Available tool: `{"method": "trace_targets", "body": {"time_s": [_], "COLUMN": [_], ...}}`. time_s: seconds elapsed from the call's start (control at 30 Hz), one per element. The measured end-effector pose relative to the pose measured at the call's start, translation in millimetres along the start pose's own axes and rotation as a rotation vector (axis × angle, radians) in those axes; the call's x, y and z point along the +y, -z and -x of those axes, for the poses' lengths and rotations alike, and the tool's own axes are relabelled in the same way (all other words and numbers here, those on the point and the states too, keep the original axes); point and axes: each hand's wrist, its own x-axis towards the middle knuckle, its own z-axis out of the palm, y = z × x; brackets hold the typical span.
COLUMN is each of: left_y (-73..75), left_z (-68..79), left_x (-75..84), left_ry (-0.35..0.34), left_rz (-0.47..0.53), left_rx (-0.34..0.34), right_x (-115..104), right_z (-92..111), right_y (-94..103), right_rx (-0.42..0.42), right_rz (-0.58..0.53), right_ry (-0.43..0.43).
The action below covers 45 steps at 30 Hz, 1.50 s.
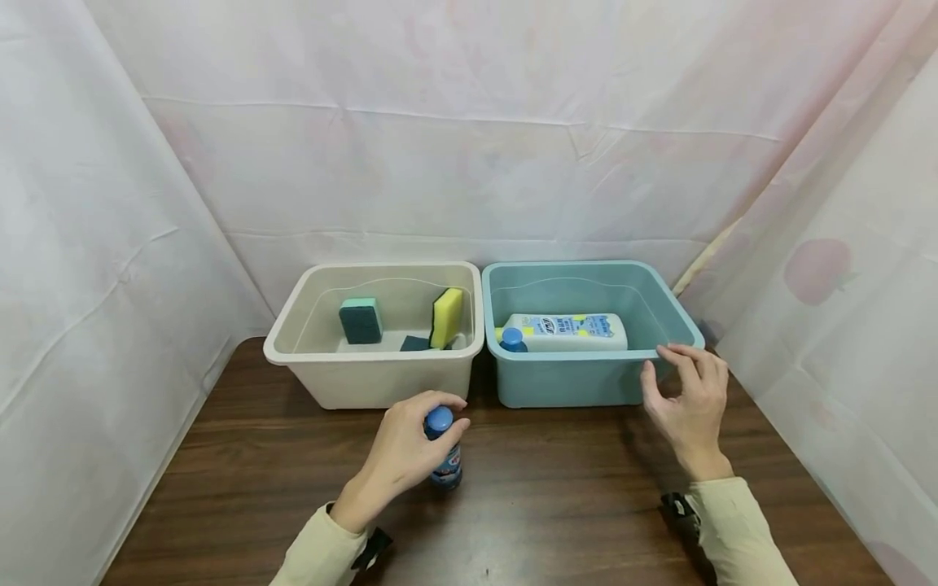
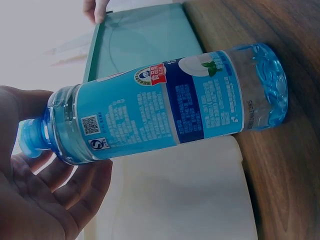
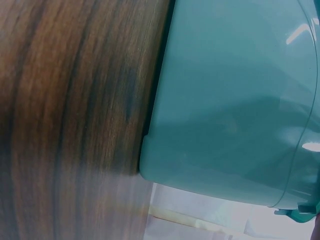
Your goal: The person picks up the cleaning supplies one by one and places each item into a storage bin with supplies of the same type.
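Observation:
My left hand point(image 1: 410, 439) curls round the neck of a clear blue plastic bottle point(image 2: 160, 107) with a blue cap point(image 1: 440, 418). In the left wrist view, the thumb lies at the bottle's shoulder and the fingers pass behind its neck. The bottle is upright over the table, in front of the beige bin point(image 1: 381, 381). My right hand point(image 1: 692, 399) rests its fingertips on the front right rim of the teal bin point(image 1: 572, 382), thumb spread apart before the front wall. In the right wrist view, only a sliver of that hand shows at the lower right edge.
Inside the beige bin are a green sponge point(image 1: 361, 321), a yellow sponge point(image 1: 446, 318) and a dark flat piece point(image 1: 414, 343). The teal bin holds a white bottle point(image 1: 564, 332) lying down and a blue-capped bottle point(image 1: 513, 340). Pale curtains point(image 1: 469, 179) surround the wooden table point(image 1: 550, 488).

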Motion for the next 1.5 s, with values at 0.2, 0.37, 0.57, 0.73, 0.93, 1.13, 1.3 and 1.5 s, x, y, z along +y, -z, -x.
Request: {"method": "trace_targets", "body": {"time_s": [0.2,0.37,0.57,0.73,0.93,1.13,1.3,1.5], "left_y": [6.0,10.7,14.2,16.8,20.4,21.7,20.8,16.7], "left_z": [5.4,8.2,9.6,10.0,10.4,9.9,9.9,9.1], "left_x": [-1.2,-3.1,-9.3,-15.9,-20.4,-24.1,-27.4,-29.3], "left_ry": [-0.053,-0.089,-0.097,-0.109,-0.130,-0.137,-0.136,-0.224], "left_rz": [-0.028,-0.029,-0.011,-0.002,-0.010,-0.015,-0.012,-0.021], "left_rx": [0.052,0.058,0.042,0.032,0.010,-0.014,-0.016,0.028], "right_x": [0.3,1.0,1.2,1.3,1.2,1.0,0.9,0.3], "right_z": [1.4,1.2,0.6,0.2,0.6,-0.2,-0.1,0.7], "right_y": [0.1,0.2,-0.8,-0.7,-0.6,-0.2,-0.4,-0.8], "right_rx": [-0.021,-0.020,-0.017,-0.021,-0.023,-0.018,-0.019,-0.008], "right_rz": [0.009,0.013,0.010,0.012,0.016,0.011,0.015,0.017], "right_ry": [0.003,-0.001,-0.002,-0.004,-0.006,-0.003,-0.004,-0.006]}}
